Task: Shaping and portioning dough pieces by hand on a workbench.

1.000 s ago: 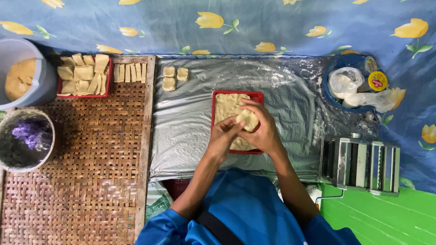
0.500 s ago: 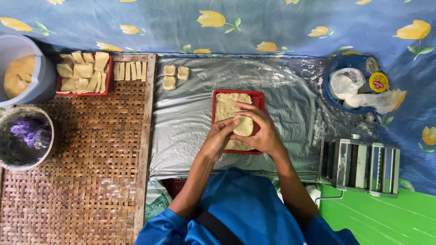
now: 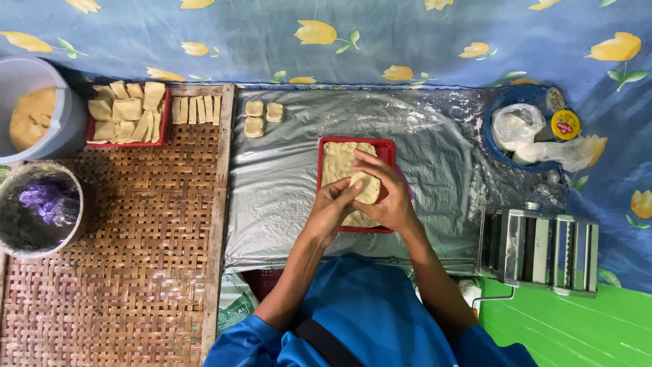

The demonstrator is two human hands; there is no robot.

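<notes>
Pressing a dough piece (image 3: 367, 187) between my left hand (image 3: 331, 209) and right hand (image 3: 384, 195), both closed on it over the red tray (image 3: 388, 147) mid-sheet; cut squares (image 3: 127, 112) already fill the mat's far-left tray (bucket dough (image 3: 32, 117) remains).

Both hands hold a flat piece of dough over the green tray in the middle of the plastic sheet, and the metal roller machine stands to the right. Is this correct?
Not quite: the tray is red, not green, as the head view shows. The rest holds: the left hand and the right hand hold a flat piece of dough over it on the plastic sheet, with the metal roller machine to the right.
</notes>
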